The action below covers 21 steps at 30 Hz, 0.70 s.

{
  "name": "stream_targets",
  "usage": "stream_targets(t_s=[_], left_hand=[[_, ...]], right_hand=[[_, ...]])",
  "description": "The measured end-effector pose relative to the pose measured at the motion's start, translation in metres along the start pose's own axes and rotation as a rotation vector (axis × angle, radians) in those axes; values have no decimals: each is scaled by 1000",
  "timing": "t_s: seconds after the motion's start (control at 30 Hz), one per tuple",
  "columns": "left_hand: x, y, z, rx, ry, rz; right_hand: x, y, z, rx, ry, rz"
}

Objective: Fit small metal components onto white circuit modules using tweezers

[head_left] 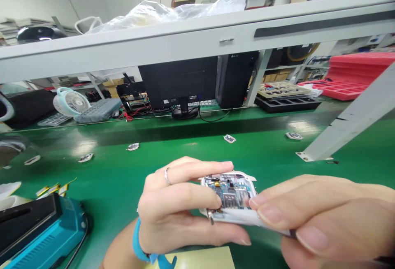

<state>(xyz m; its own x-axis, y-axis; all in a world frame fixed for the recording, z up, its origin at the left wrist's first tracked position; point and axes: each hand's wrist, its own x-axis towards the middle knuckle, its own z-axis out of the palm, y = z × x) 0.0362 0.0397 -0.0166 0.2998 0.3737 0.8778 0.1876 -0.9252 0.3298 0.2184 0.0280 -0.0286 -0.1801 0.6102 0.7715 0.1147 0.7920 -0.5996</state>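
My left hand (182, 203), with a ring and a blue wrist strap (140, 240), grips a small white-cased electronic device (251, 184). The case is open toward me, showing a circuit board (230, 197) with a metal card slot and small parts. One left fingertip presses on the board and another lies along the case's top edge. At the device's right side, my right hand (321, 219) is closed in a pinch, its fingertips touching the case. A slim, dark-ended piece shows between those fingers; its kind is unclear. A short dark metallic bit (210, 216) sticks out at the lower left corner.
Several similar open devices (229, 138) lie spaced across the green bench (185, 135). A teal and black machine (46, 232) stands at left, near small yellow-wrapped parts (51, 189). Behind are a monitor (182, 80), a fan (72, 102) and trays (286, 103). A slanted post (345, 117) rises at right.
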Motion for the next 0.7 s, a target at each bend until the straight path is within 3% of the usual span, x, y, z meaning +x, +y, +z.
stream_targets(t_s=[0.13,0.23,0.3,0.43,0.57,0.7], left_hand=[[-1,0,1,-13,9,-5],[-3,1,3,-29,48,-42],[-4,2,5,-55,87,-73],[-5,2,7,-89,112,-119],[-4,-1,5,-26,84,-48],[-4,-4,4,42,33,21]], right_hand=[[8,9,-15,-44,-55,-60],[17,19,-28,16,-336,-325],[18,26,-32,60,-424,-440],[13,27,-29,76,-347,-343],[11,7,-18,67,-204,-300],[5,2,-16,29,-111,-71]])
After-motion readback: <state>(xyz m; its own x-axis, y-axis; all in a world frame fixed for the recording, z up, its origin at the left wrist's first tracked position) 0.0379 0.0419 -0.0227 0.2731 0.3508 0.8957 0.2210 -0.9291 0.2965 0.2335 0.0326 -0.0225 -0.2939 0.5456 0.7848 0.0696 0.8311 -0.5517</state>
